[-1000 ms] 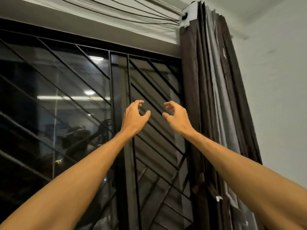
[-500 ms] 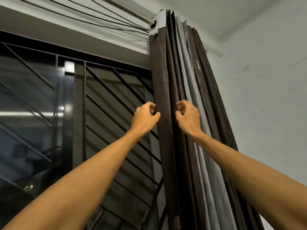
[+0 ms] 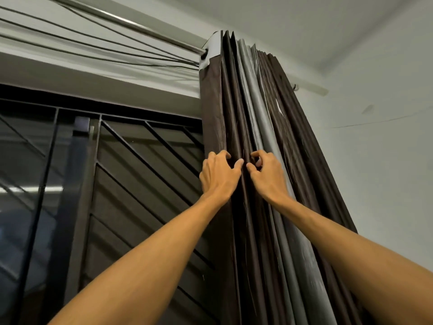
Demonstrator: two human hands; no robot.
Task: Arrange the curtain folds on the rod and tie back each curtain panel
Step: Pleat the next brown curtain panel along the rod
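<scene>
A dark brown curtain panel with grey lining folds hangs bunched in tight pleats from a metal rod at the window's right end. Both arms reach up to it at mid-height. My left hand presses its curled fingers into the leftmost brown folds. My right hand sits just beside it, with thumb and fingers pinched at a brown fold next to the grey lining. One narrow fold stands between the two hands. No tie-back is visible.
A dark window with a black diagonal-bar grille fills the left side. Several thin cables run under the rod. A white wall lies right of the curtain, and the ceiling is close above.
Both hands moved right from in front of the grille onto the curtain folds and now touch the fabric. The view has swung right and up.
</scene>
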